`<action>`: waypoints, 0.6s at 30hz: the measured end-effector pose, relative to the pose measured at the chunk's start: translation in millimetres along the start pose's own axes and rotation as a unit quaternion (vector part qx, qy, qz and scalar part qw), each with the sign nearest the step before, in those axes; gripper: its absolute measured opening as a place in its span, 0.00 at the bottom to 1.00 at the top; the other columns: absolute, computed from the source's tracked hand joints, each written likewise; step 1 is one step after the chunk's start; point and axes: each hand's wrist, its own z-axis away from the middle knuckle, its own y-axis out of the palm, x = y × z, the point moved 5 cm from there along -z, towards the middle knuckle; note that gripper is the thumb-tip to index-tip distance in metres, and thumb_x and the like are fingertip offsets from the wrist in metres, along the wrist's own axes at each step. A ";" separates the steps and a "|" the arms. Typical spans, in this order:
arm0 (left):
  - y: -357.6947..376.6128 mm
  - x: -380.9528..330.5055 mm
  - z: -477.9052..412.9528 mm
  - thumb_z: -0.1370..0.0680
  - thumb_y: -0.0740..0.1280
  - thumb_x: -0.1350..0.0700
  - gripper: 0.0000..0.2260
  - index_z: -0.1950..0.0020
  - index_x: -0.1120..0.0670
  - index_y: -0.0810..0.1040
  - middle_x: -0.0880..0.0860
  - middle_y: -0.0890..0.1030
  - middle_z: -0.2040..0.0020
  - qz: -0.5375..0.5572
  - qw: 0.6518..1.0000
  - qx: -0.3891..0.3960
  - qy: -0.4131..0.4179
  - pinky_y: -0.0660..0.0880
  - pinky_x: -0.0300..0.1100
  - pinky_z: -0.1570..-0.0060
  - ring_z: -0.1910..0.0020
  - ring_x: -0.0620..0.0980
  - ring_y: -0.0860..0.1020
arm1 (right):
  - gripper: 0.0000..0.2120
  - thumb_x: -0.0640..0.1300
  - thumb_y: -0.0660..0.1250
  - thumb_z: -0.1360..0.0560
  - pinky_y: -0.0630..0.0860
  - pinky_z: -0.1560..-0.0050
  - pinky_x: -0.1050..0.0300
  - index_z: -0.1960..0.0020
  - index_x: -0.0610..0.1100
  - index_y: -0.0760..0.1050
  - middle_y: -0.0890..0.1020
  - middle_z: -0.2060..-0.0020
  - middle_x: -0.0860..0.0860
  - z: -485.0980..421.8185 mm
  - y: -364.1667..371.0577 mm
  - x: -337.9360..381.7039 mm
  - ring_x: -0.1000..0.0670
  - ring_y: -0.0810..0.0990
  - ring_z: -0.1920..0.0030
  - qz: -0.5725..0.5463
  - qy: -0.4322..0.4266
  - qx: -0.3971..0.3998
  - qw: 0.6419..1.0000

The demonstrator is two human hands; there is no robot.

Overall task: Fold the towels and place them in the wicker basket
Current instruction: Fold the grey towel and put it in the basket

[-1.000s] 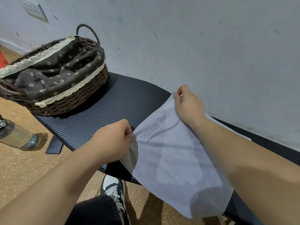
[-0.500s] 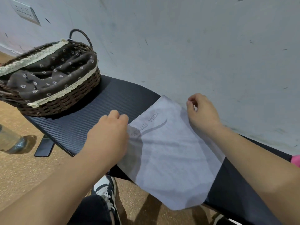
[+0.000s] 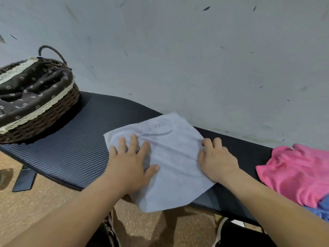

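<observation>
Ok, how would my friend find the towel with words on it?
Find the long black ribbed bench against the grey wall, with a brown wicker basket at one end and a crumpled pink towel at the other. Between them the pale grey-blue square towel lies spread out under the left hand and right hand. Only it carries grey printed letters and a swoosh.

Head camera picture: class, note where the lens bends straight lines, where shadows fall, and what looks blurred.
Head view: the bench edge bows with wide-angle distortion; soft shadows lie beside the wicker basket and under the left hand on the grey towel; the towel's print and the floor look blurred.
</observation>
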 end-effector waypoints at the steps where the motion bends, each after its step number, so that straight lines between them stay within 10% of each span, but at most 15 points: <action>1: -0.4 2.4 -7.7 0.22 0.45 0.27 0.37 0.17 0.42 0.42 0.56 0.37 0.16 0.010 1.000 -0.010 0.027 0.45 0.65 0.21 0.18 0.66 0.39 | 0.17 0.53 0.50 0.15 0.71 0.54 0.48 0.28 0.49 0.60 0.65 0.39 0.47 7.8 -1.5 -8.4 0.42 0.72 0.50 0.006 0.012 0.030 0.999; 8: -14.3 -33.6 -35.0 0.20 0.55 0.34 0.35 0.16 0.42 0.48 0.53 0.39 0.15 -0.001 0.991 -0.054 0.125 0.39 0.62 0.20 0.17 0.58 0.37 | 0.23 0.48 0.51 0.16 0.71 0.47 0.47 0.23 0.43 0.54 0.63 0.33 0.45 70.0 -16.2 -32.6 0.42 0.72 0.42 0.117 0.063 0.242 0.961; 14: -19.4 -86.2 22.7 0.17 0.55 0.39 0.35 0.16 0.55 0.47 0.59 0.37 0.17 -0.085 0.980 -0.085 0.158 0.43 0.61 0.20 0.18 0.64 0.40 | 0.26 0.64 0.54 0.18 0.69 0.52 0.51 0.29 0.49 0.69 0.74 0.34 0.48 83.2 -44.0 -10.9 0.43 0.75 0.35 0.178 -0.037 0.077 0.980; 16: 11.7 -90.9 45.4 0.20 0.57 0.32 0.46 0.17 0.56 0.37 0.58 0.32 0.18 -0.088 0.981 -0.022 0.172 0.41 0.63 0.21 0.19 0.64 0.35 | 0.32 0.66 0.52 0.19 0.74 0.38 0.47 0.22 0.49 0.65 0.69 0.24 0.45 85.0 -38.8 2.3 0.40 0.69 0.26 0.062 -0.132 -0.021 0.989; 18: 40.4 -87.5 50.8 0.22 0.65 0.35 0.54 0.21 0.55 0.25 0.60 0.24 0.21 -0.119 0.978 -0.020 0.171 0.36 0.67 0.24 0.22 0.66 0.28 | 0.35 0.68 0.48 0.18 0.49 0.18 0.46 0.15 0.54 0.47 0.45 0.16 0.49 85.1 -15.1 6.3 0.44 0.43 0.16 -0.027 -0.190 0.054 0.980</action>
